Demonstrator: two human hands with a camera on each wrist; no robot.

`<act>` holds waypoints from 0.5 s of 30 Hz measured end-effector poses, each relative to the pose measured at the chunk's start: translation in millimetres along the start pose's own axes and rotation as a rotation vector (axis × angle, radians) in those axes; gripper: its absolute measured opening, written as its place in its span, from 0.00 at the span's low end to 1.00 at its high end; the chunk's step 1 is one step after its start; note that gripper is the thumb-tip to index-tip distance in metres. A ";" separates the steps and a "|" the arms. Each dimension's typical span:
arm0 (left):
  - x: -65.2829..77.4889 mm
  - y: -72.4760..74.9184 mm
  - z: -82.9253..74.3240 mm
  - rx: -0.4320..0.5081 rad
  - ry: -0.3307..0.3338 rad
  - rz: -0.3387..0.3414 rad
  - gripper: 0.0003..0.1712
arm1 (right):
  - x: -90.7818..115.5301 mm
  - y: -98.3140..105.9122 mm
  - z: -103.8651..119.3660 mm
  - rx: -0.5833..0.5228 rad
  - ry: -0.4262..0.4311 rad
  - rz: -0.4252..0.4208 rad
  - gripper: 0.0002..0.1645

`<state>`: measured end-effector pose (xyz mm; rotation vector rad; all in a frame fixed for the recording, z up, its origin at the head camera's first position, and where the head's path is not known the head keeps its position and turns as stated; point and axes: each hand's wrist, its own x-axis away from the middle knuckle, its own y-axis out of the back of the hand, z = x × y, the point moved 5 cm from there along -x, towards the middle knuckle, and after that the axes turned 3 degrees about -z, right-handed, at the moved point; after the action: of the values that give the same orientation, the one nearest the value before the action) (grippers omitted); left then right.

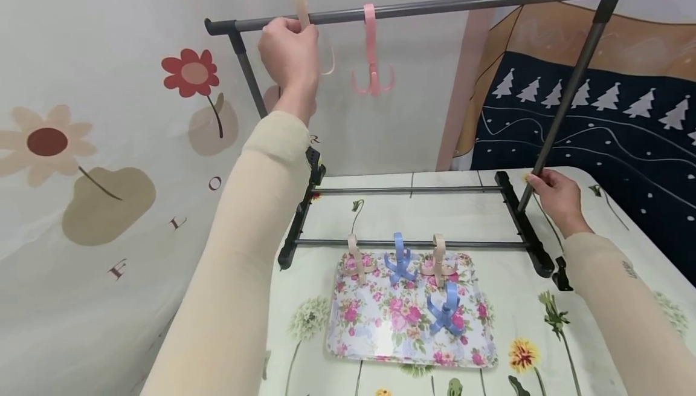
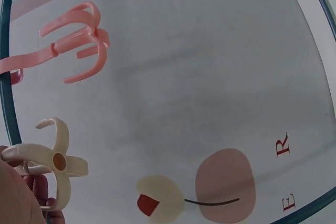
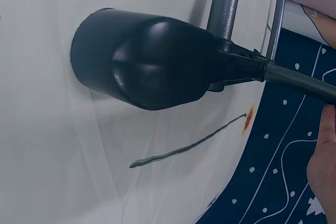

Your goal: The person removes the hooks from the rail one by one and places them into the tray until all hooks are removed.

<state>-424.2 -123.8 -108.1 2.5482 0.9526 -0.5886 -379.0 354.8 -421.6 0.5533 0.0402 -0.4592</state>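
Observation:
My left hand [image 1: 290,51] pinches a beige multi-prong hanging hook [image 1: 299,0] at the left part of the rack's dark top rail [image 1: 462,4]. The hook's loop stands up over the rail, and its curved prongs [image 2: 62,135] show beside the hand in the left wrist view. To its right a pink hook [image 1: 371,51] of the same kind hangs from the rail. Low on the rack's right upright [image 1: 565,100], my right hand [image 1: 560,199] grips the tube with thumb and fingers.
A floral tray [image 1: 375,329] lies before the rack's lower bar [image 1: 391,243]. On it are two blue hooks [image 1: 444,310] and two beige ones [image 1: 438,263]. The rack's black feet [image 1: 524,227] stand on the flower-print cloth [image 1: 304,372]. A printed curtain [image 1: 125,263] hangs at left.

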 end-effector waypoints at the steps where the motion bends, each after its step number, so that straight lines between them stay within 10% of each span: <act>1: 0.5 0.3 -0.5 0.007 -0.001 0.003 0.05 | -0.3 0.6 -0.2 0.001 -0.002 -0.004 0.36; 15: 21.4 1.1 4.3 0.100 -0.021 0.121 0.09 | 0.8 1.9 -3.6 0.003 -0.009 0.011 0.36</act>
<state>-409.9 -115.2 -122.1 2.6599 0.7729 -0.6416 -377.2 357.7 -423.9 0.5539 0.0281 -0.4515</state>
